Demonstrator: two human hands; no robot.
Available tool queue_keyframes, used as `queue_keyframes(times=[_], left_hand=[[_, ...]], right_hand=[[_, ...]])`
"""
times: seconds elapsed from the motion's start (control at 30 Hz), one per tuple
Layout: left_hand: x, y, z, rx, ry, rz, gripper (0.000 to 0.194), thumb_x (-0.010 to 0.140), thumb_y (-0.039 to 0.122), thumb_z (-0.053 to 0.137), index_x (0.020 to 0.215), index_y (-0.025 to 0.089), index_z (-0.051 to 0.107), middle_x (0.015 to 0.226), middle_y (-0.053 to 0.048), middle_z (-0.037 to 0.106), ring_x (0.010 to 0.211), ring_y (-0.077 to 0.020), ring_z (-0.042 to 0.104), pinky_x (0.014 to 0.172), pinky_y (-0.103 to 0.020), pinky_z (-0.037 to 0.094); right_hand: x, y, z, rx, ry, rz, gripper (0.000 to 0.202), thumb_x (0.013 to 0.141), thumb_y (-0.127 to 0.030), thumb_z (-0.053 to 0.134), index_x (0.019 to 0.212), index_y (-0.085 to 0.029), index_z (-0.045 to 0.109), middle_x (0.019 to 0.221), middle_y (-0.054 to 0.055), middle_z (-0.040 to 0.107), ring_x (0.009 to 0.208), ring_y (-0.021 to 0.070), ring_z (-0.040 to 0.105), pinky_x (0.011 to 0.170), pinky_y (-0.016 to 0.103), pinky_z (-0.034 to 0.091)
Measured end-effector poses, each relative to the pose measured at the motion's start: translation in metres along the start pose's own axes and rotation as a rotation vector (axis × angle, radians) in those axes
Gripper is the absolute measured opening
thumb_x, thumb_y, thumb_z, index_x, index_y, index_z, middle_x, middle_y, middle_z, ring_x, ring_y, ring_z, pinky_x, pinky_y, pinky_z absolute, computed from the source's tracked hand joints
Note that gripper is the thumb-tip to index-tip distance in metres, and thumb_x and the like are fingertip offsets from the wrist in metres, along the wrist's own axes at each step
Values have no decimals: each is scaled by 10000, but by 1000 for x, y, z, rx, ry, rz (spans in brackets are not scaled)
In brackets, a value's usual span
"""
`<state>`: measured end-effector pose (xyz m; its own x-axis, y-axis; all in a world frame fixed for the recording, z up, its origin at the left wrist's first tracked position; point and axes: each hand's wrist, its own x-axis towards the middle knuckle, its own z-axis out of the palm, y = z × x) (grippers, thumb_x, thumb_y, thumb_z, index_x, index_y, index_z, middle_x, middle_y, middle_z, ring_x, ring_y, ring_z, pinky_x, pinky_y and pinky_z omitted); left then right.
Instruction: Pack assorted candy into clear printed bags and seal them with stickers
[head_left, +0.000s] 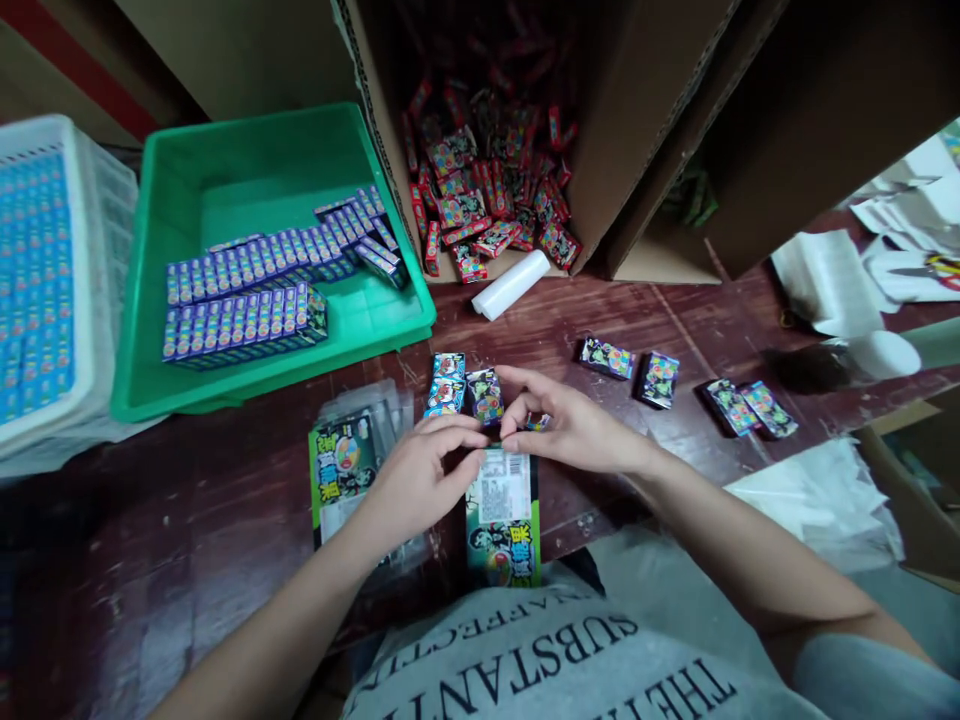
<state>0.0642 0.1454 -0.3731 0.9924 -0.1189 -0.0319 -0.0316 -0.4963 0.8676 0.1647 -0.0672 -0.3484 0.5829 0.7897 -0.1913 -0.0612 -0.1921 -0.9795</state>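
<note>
In front of me lies a green-and-black printed bag [502, 550] with a white label. My left hand [431, 465] has its fingers and thumb closed at the bag's top edge. From the other side, my right hand [566, 425] pinches that same edge, its index finger reaching beside a small dark candy box [485, 394]. Blue-and-white candy boxes [448, 385] stand just left of that dark box. Another small box is partly hidden under my right fingers. A stack of similar printed bags [345, 460] with clear plastic lies left of my left hand.
A green tray [277, 372] holds rows of purple boxes, beside a white basket [94, 300]. Red boxes [487, 190] fill a carton behind a white roll [511, 285]. Dark boxes [660, 380] lie at right, near plastic bags [825, 500] and scissors [926, 272].
</note>
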Motion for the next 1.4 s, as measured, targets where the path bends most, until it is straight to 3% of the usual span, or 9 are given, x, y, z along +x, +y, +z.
queue_keyframes(times=[0.17, 0.4, 0.57, 0.7, 0.8, 0.93, 1.07, 1.27, 1.4], left_hand=[[-14, 7, 0, -138, -26, -166, 207, 894, 340, 640, 1017, 271, 791, 904, -36, 785, 787, -217, 702, 765, -348, 526], [-26, 14, -1, -253, -28, -185, 149, 800, 314, 703, 889, 244, 800, 774, -36, 757, 637, -181, 646, 601, -283, 486], [-22, 20, -12, -401, -62, -238, 243, 600, 294, 869, 805, 230, 756, 683, -26, 701, 607, -177, 631, 536, -253, 485], [-41, 5, -55, -522, -94, -393, 551, 546, 295, 911, 1075, 247, 762, 894, -68, 749, 721, -211, 685, 583, -266, 543], [-83, -14, -82, -530, 126, -472, 694, 572, 363, 923, 1226, 261, 716, 1059, -96, 743, 829, -249, 694, 645, -286, 574], [-151, -33, -71, -480, 558, -428, 539, 683, 389, 890, 1173, 292, 687, 1030, -40, 711, 851, -202, 657, 680, -231, 564], [-194, -32, -32, -556, 765, -441, 470, 783, 352, 837, 1203, 310, 631, 1102, -18, 696, 926, -173, 653, 758, -212, 565], [-224, -16, -7, -628, 923, -402, 397, 837, 306, 796, 1192, 309, 619, 1276, -24, 660, 1102, -190, 644, 899, -257, 556], [-253, -13, 0, -788, 1032, -358, 350, 826, 294, 803, 1136, 296, 639, 1293, -32, 663, 1167, -209, 642, 976, -317, 541]], right_hand=[[-11, -1, 13, -272, 55, -45, 898, 879, -231, 719, 1615, -252, 205, 999, 27, 703, 924, 190, 654, 849, 367, 511], [-31, 9, 35, -869, 126, -379, 828, 1016, -190, 558, 1626, -426, 50, 1060, -15, 741, 1047, 241, 567, 1041, 502, 292], [-32, 1, 46, -821, 53, -345, 847, 1014, -242, 565, 1638, -385, 11, 1146, 2, 743, 1072, 260, 564, 1065, 523, 288], [-42, -8, 43, -433, 404, -301, 614, 985, -366, 620, 1556, -371, 394, 1319, 47, 666, 1189, 259, 589, 1083, 487, 401], [-54, -4, 46, -34, 679, -212, 298, 913, -384, 720, 1205, -324, 724, 1313, 52, 670, 1238, 250, 598, 1084, 450, 456], [-56, 6, 76, 406, 605, 25, 152, 810, -387, 821, 901, -267, 799, 1297, 67, 706, 1251, 266, 608, 982, 413, 520], [-37, 5, 118, 683, 509, 202, 216, 717, -397, 881, 831, -232, 801, 1328, 74, 700, 1155, 244, 654, 903, 361, 546], [-9, 7, 151, 645, 459, 148, 242, 673, -353, 911, 849, -235, 795, 1142, 46, 767, 1126, 230, 666, 1085, 398, 471], [-6, 5, 164, 590, 357, 219, 488, 711, -358, 897, 1166, -304, 731, 1210, 42, 739, 1102, 234, 683, 996, 400, 538]])
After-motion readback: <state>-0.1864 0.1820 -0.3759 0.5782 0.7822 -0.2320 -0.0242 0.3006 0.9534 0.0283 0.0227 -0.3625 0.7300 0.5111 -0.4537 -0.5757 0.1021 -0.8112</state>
